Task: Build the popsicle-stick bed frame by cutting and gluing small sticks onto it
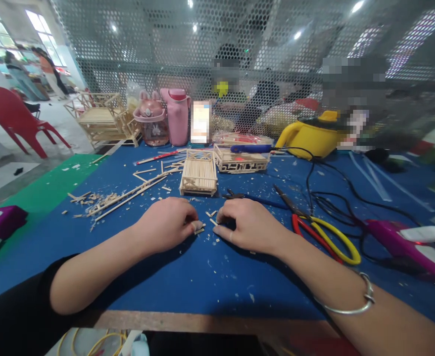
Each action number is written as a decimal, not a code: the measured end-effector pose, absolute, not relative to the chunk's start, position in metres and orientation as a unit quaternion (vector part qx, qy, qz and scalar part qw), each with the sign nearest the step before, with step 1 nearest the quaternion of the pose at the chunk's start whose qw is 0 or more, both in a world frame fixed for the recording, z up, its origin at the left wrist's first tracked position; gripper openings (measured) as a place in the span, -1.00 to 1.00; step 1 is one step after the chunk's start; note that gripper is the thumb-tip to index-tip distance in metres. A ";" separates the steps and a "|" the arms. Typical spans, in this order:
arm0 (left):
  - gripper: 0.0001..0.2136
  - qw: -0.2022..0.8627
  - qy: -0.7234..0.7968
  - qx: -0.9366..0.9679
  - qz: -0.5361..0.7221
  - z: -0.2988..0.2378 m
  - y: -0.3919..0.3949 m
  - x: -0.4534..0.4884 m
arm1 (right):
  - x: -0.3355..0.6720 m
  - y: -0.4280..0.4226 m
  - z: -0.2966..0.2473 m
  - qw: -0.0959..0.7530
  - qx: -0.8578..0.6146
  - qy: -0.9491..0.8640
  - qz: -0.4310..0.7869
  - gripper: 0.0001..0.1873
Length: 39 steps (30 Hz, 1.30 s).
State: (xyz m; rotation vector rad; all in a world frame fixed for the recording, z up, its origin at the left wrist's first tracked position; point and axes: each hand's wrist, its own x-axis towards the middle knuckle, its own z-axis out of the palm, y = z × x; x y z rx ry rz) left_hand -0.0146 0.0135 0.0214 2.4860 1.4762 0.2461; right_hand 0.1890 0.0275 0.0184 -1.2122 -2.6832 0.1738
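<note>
My left hand [170, 222] rests low over the blue tabletop, its thumb and fingers closed on a short wooden stick piece [200, 231]. Opposite it, my right hand [252, 225] has thumb and fingertips pinched around another small stick piece [213, 222]. The two hands are apart, with a few tiny offcuts between them. Just beyond stands a miniature slatted bed [199, 173] made of thin sticks. Behind my right fingers lies a small dark-jawed tool [234, 195], partly hidden. Pliers with red and yellow handles [336, 243] lie beside my right forearm.
Loose sticks and offcuts [120, 200] lie left. Farther back are a second stick model [241, 162], a blue-handled tool [250, 148], a lit phone [201, 122], a pink bottle [177, 118] and a yellow pot [310, 139]. Black cables [336, 207] run right, near a purple device [406, 242].
</note>
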 end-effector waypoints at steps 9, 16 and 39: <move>-0.79 0.151 0.515 0.839 0.089 0.016 0.015 -0.011 | 0.195 0.026 0.028 0.036 -0.455 -0.889 0.044 -0.84; -0.79 0.169 0.534 0.824 0.083 0.015 0.017 -0.007 | 0.201 0.029 0.031 0.016 -0.481 -0.872 0.086 -0.87; -0.75 0.139 0.549 0.815 0.123 0.006 0.019 0.008 | 0.202 0.030 0.027 0.032 -0.477 -0.873 0.093 -0.88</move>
